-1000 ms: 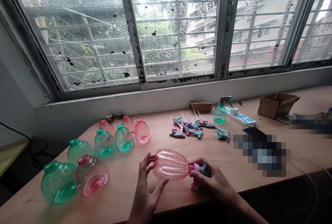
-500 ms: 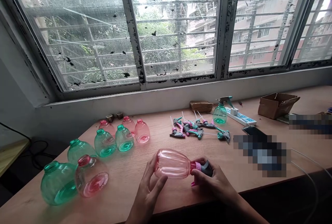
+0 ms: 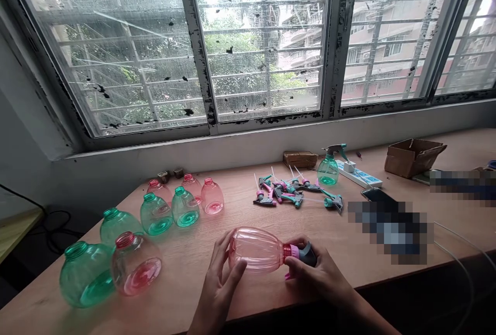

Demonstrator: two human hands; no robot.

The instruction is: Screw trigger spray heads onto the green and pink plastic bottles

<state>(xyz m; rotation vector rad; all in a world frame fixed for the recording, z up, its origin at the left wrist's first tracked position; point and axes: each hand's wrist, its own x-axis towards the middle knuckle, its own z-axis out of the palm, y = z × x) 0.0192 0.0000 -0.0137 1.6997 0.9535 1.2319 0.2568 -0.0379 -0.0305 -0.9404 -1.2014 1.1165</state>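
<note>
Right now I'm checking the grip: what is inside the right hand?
The right hand holds a spray head: a pink collar at the neck of the pink bottle, a grey body and a pink tip show. Thumb and fingers cover the rest.

I hold my left hand near six o'clock, thumb and fingers curved; my right hand curls inward at five, forearm slanting toward ten.

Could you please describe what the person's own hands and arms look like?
Both the left hand and the right hand are bare, with slim fingers and no gloves. No sleeve shows on the right forearm, and no watch or bracelet is visible on either wrist.
</note>
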